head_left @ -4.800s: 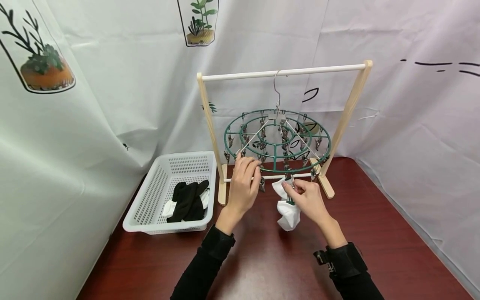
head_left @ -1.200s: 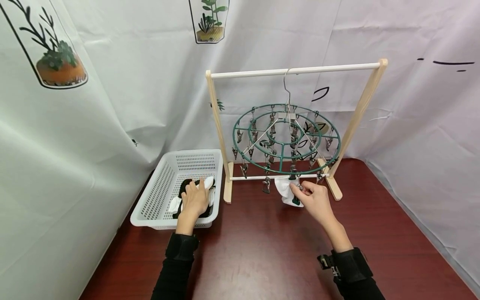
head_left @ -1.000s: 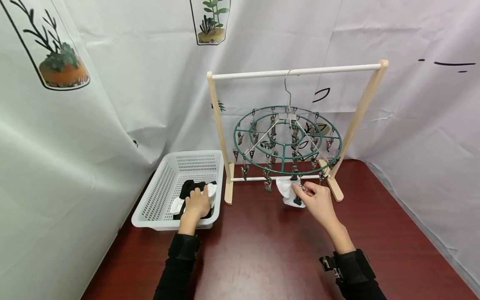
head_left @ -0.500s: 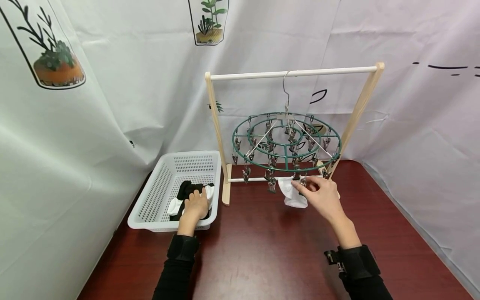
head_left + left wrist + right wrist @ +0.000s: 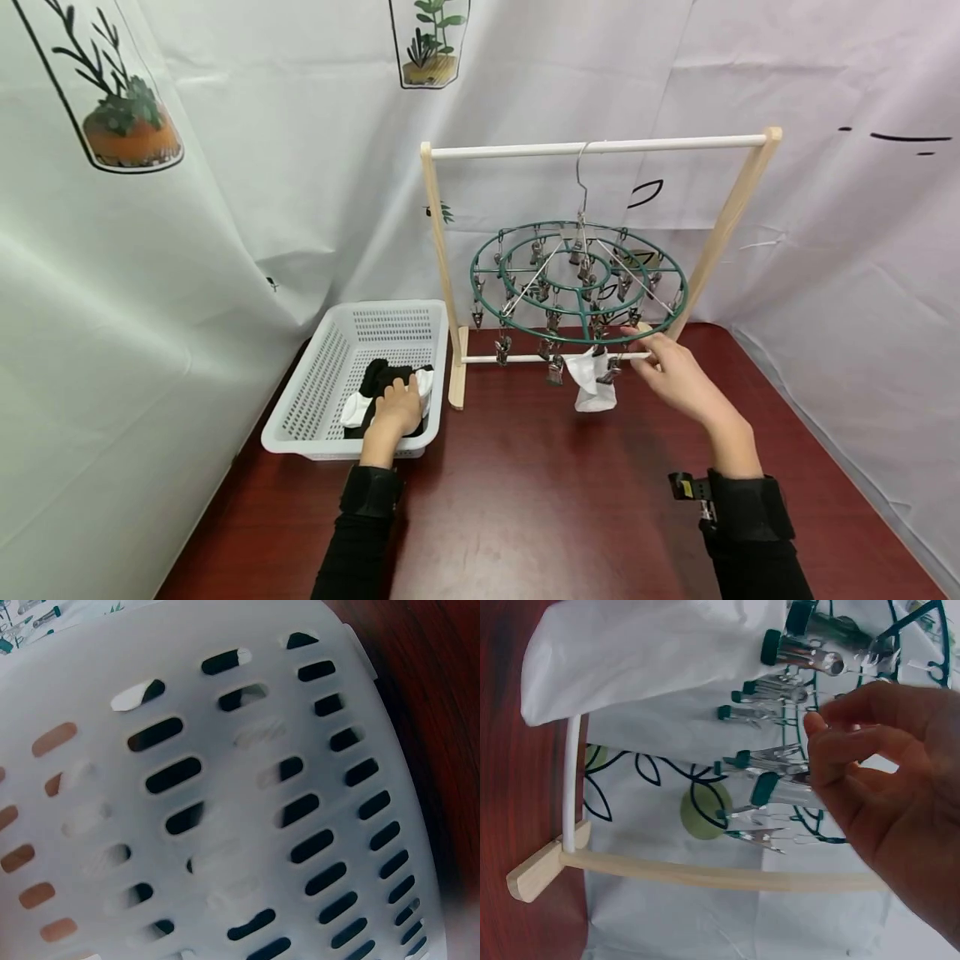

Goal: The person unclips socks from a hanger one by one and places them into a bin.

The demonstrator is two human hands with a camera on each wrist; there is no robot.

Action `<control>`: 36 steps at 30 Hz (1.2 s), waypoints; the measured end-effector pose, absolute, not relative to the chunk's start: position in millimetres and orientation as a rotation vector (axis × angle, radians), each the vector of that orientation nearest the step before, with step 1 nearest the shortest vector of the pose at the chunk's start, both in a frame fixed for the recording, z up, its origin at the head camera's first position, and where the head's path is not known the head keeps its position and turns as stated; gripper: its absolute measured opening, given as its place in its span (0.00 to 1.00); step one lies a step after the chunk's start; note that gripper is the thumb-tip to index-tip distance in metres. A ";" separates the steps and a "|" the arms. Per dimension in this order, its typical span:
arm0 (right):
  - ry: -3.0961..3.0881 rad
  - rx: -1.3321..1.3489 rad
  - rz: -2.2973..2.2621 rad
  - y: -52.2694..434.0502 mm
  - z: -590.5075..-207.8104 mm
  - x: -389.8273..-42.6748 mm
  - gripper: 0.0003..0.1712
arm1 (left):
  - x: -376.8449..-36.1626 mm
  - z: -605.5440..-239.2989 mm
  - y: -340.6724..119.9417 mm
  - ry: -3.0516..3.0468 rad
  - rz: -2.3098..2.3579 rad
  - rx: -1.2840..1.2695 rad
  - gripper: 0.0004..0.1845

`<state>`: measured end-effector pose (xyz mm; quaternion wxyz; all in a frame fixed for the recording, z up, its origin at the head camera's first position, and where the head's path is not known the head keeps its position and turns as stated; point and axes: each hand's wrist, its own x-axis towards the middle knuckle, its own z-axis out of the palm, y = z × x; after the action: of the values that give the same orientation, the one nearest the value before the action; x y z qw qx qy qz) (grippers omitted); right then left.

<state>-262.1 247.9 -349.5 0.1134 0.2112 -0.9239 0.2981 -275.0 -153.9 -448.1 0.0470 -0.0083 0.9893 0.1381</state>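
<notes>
My left hand (image 5: pixel 397 408) reaches into the white basket (image 5: pixel 390 307) and rests among black socks (image 5: pixel 373 377) and white socks (image 5: pixel 355 410); its fingertips are hidden. Only the slotted basket wall (image 5: pixel 165 645) fills most of the left wrist view. A white sock (image 5: pixel 595 393) hangs from the front right of the green round clip hanger (image 5: pixel 573 340), and metal clips (image 5: pixel 802 652) grip its edge. Just right of that sock is my right hand (image 5: pixel 678 379), fingers loosely bent close to the hanger's rim. Nothing shows between its thumb and fingers in the right wrist view.
The hanger hooks over the white bar (image 5: pixel 510 152) of a wooden stand (image 5: pixel 438 225). Several free metal clips (image 5: pixel 502 348) dangle below its rings. The stand and basket share a dark red table (image 5: pixel 487 492), with a printed cloth (image 5: pixel 300 125) behind.
My right hand has left the clip at the white sock and moved right and slightly up. The sock now hangs by itself. My left hand moved earlier from the hanger to the basket.
</notes>
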 end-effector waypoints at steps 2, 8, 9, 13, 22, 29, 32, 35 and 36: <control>-2.730 0.646 0.900 246.7 -349.6 -270.1 0.14 | -275.9 -448.0 -153.3 3.011 0.425 -0.019 0.29; -2.718 0.712 0.962 234.9 -357.4 -293.6 0.24 | -276.1 -447.9 -149.0 3.001 0.460 -0.017 0.29; -2.702 0.697 0.946 233.1 -359.3 -295.5 0.22 | -275.9 -448.3 -148.4 3.002 0.458 -0.018 0.29; -2.616 0.620 0.923 228.9 -366.0 -295.8 0.16 | -275.2 -449.7 -147.0 3.039 0.448 -0.035 0.29; -2.557 0.530 1.055 224.9 -369.5 -293.0 0.15 | -267.2 -442.3 -138.0 3.360 0.579 -0.048 0.28; -2.565 0.541 1.051 223.3 -371.9 -295.3 0.13 | -255.2 -429.8 -98.8 3.645 1.162 0.425 0.26; -2.575 0.546 1.083 222.6 -372.3 -295.4 0.13 | -251.9 -432.1 -71.8 3.470 1.568 0.699 0.20; -2.571 0.569 1.075 220.0 -371.7 -295.5 0.15 | -253.1 -441.6 -44.5 3.161 1.806 0.770 0.19; -2.567 0.581 1.069 219.1 -371.7 -295.9 0.16 | -254.6 -445.3 -35.9 3.057 1.852 0.751 0.20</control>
<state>-295.9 219.1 -371.7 0.1498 0.2024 -0.8934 0.3720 -254.6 -35.9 -445.3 -0.2524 0.1991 0.8099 0.4907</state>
